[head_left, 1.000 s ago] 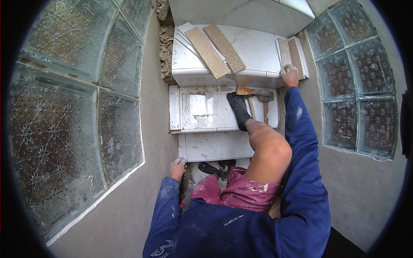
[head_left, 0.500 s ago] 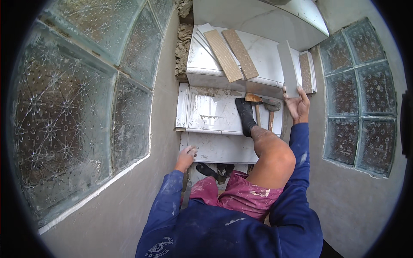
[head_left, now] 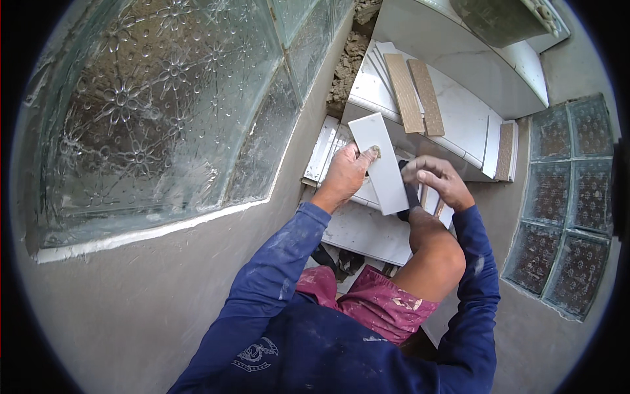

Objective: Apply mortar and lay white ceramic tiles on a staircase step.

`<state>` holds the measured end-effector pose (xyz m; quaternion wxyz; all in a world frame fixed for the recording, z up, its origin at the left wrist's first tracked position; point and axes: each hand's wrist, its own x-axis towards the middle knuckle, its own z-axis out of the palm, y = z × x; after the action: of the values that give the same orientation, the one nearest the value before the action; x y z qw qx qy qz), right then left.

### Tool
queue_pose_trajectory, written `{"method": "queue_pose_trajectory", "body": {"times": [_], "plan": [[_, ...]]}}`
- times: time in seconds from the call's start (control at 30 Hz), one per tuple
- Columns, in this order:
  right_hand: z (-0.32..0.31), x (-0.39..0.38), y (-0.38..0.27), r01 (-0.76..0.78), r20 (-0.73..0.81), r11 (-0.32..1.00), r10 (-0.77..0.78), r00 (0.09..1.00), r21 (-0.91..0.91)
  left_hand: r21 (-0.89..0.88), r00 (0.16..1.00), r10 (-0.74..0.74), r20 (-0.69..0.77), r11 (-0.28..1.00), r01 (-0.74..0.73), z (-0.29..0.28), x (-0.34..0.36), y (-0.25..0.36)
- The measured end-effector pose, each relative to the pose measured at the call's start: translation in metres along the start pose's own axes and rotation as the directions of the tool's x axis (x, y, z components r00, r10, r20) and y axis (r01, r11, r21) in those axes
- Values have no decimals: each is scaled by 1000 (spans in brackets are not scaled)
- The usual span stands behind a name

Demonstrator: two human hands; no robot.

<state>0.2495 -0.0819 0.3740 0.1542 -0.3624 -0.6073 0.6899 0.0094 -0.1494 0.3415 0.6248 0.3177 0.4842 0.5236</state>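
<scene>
In front of me, my left hand grips a narrow white tile strip. The thumb lies on its face and the fingers go behind it; a small greyish smear shows by the thumb tip. To the right of the strip, my right hand is held with loosely bent fingers and the thumb apart, holding nothing. Its fingertips come close to the strip's edge; whether they touch it I cannot tell. Behind the hands is a tiled stair step, partly covered by my bent leg.
Brown-backed tile strips lie on the step above, with more tile strips stacked at its right end. A bucket stands higher up. Glass-block windows flank the stairs. Tool handles show partly beside my leg.
The tile strip has come from the upper right to the middle, passing from my right hand to my left. Both hands have drawn together, and the view has shifted.
</scene>
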Motion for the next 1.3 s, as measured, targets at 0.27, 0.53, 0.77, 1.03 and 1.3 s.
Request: {"method": "queue_pose_trajectory", "body": {"times": [0.27,0.53,0.77,1.03,1.3], "plan": [[34,92,-69,226,163,570,-160,974,-790,511,1000,-14,23,859,0,-26,-4,-24],[55,169,-39,183,139,329,-153,978,-926,813,927,200,-317,560,158,-79,-9,-109],[45,237,19,71,-7,201,-364,932,-977,624,902,-345,-259,653,429,-106,-65,-173],[35,269,52,126,41,140,-495,868,-982,677,879,-372,-297,567,469,-119,-85,-182],[40,274,60,137,40,136,-553,832,-981,738,885,-368,-284,506,447,-126,-98,-206]]}}
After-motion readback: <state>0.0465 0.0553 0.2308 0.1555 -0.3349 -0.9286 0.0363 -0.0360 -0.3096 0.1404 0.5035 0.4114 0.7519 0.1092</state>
